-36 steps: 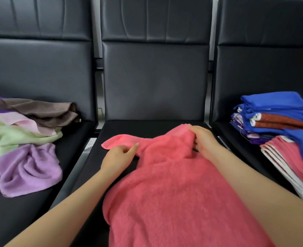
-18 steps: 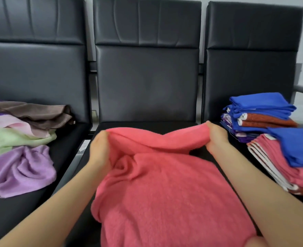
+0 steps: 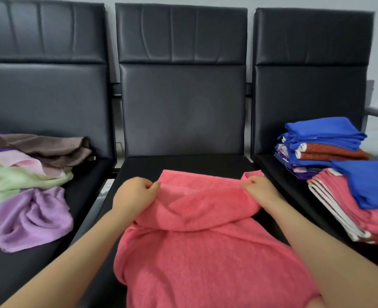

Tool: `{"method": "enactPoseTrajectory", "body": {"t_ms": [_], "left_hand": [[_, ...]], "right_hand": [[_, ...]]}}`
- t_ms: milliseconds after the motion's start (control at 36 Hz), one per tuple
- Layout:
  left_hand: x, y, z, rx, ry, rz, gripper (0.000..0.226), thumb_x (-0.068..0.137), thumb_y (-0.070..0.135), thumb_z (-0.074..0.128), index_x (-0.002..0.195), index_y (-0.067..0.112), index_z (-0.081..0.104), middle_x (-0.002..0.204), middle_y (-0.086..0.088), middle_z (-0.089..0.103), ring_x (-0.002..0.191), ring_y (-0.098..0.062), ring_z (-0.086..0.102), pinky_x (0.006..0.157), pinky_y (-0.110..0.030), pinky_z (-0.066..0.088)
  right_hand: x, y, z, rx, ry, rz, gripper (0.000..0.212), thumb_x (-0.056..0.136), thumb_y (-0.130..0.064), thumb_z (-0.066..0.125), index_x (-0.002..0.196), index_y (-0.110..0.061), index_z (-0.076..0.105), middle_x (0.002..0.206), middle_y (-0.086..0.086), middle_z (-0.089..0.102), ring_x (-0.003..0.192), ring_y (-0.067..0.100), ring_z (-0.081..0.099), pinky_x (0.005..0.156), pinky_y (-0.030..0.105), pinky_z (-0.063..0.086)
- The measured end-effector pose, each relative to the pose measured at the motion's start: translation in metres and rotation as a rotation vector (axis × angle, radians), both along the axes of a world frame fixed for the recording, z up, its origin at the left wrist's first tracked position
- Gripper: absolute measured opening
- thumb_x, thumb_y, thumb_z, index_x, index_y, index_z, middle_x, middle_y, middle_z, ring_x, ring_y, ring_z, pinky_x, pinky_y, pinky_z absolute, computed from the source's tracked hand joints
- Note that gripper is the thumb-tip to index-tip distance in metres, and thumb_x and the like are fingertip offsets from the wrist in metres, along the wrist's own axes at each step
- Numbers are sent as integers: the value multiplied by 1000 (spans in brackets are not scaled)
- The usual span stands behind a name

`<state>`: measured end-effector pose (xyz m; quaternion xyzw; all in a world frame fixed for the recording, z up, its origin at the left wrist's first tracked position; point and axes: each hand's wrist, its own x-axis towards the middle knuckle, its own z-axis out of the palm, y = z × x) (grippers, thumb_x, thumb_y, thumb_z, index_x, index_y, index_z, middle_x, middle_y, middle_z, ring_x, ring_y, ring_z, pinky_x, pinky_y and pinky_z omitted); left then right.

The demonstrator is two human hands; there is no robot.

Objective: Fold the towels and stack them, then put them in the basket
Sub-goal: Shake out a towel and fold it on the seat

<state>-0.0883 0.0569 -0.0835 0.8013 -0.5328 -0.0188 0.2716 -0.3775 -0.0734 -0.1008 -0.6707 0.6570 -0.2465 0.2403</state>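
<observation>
We see loose towels on left seat. Our left hand pinches pink towel at far-left corner, fingers curled. Towel on middle seat, far edge running left-right between both hands. Right hand pinches far-right corner. Folded stacks on right seat.

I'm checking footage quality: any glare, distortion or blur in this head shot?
Head view: soft, even light with faint sheen on the middle chair back; wide-angle bowing tilts the outer chair backs; the pink towel, left hand and right hand are reasonably sharp, and no hard shadows show.
</observation>
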Motion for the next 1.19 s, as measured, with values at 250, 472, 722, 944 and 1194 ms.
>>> {"method": "enactPoseTrajectory", "body": {"t_ms": [250,472,722,944,1194], "left_hand": [[-9,-59,-12,289,42,178,53,83,54,54,113,11,60,118,-10,60,114,-31,55,82,-36,45],[9,-91,-11,-70,599,20,37,100,25,40,107,1,67,107,-16,65,102,-28,58,86,-32,42],[75,-141,26,-427,844,153,26,95,17,50,108,-2,63,99,-17,60,88,-22,52,85,-37,46],[77,-151,-2,62,651,219,30,93,13,51,105,-13,61,83,-29,60,67,-34,57,52,-29,48],[49,-90,-3,176,190,280,44,91,31,47,125,5,57,130,-25,48,123,-41,41,101,-42,35]], "right_hand": [[22,-10,-5,22,-192,-14,27,96,-23,44,99,-7,66,103,11,63,98,30,59,77,33,43],[39,-43,6,169,-488,-129,19,92,-22,61,102,-8,67,110,13,62,99,23,59,74,26,40],[52,-96,57,3,-971,-113,22,94,-9,55,113,-7,67,106,11,65,93,21,58,81,30,46],[58,-109,16,129,-499,-121,27,85,-9,54,111,-7,60,117,15,62,94,30,60,76,33,47],[41,-51,11,41,-59,-28,47,88,-17,53,133,-5,49,137,18,52,125,34,51,96,34,42]]}}
